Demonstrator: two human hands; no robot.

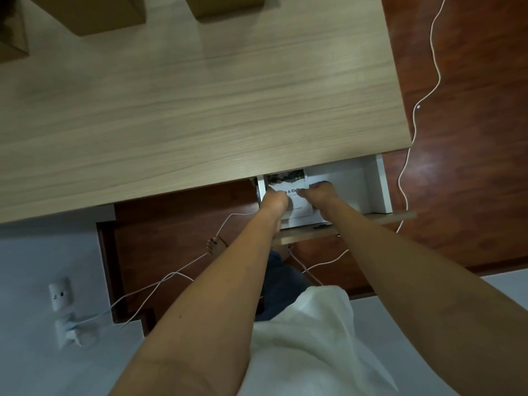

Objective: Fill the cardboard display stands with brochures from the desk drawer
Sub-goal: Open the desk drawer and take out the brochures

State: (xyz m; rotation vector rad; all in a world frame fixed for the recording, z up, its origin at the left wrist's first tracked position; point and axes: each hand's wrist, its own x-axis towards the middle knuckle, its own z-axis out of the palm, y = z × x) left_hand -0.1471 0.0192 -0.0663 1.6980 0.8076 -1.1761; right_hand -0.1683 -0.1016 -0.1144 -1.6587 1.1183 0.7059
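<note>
The white desk drawer (368,184) stands pulled out under the desk's front right edge. A stack of brochures (288,180) with a dark photo on top and black lettering lies at its left end. Both hands reach into the drawer: my left hand (275,200) rests on the stack's left side, and my right hand (321,192) curls over its right side, fingers on the top sheet. Three cardboard display stands sit along the desk's far edge, at the left (13,38), the middle (100,12) and the right (225,7), partly cut off by the frame.
The light wood desk top (200,104) spreads between the stands and the drawer. White cables (434,67) trail over the red-brown floor, right of the desk and under it. A wall socket with a plugged charger (64,315) sits low left. Bare feet show under the desk.
</note>
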